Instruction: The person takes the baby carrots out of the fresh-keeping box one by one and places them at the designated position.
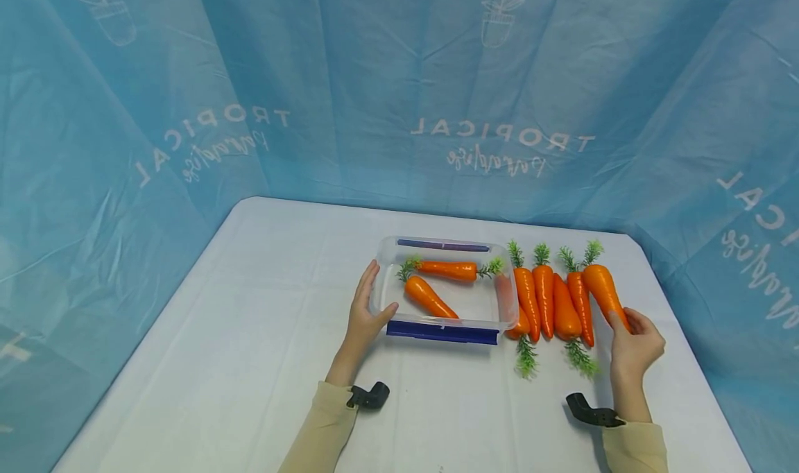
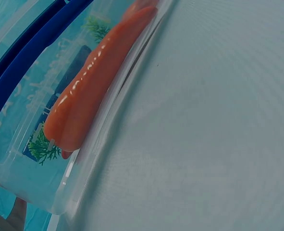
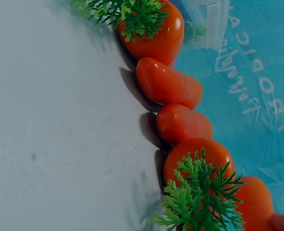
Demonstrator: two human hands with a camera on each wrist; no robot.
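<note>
My left hand (image 1: 367, 313) holds the left front corner of a clear plastic container (image 1: 480, 318), thumb over the rim and fingers along the outer side. Inside lie carrots with green tops, including a slanted carrot (image 1: 431, 297) and a crosswise carrot (image 1: 448, 270). My right hand (image 1: 635, 341) pinches the narrow tip of a thick carrot (image 1: 600, 286) at the right end of a row. That carrot's green top points away from me. In the right wrist view only a fingertip (image 3: 283, 221) shows, beside a carrot (image 3: 254, 204).
Several carrots (image 1: 544, 299) lie side by side against the container's right side, tops pointing in alternating directions. Blue latch flaps (image 1: 442, 332) stand out along the container's front. A white cloth (image 1: 275, 306) covers the table, with blue printed curtains (image 1: 374, 98) around it.
</note>
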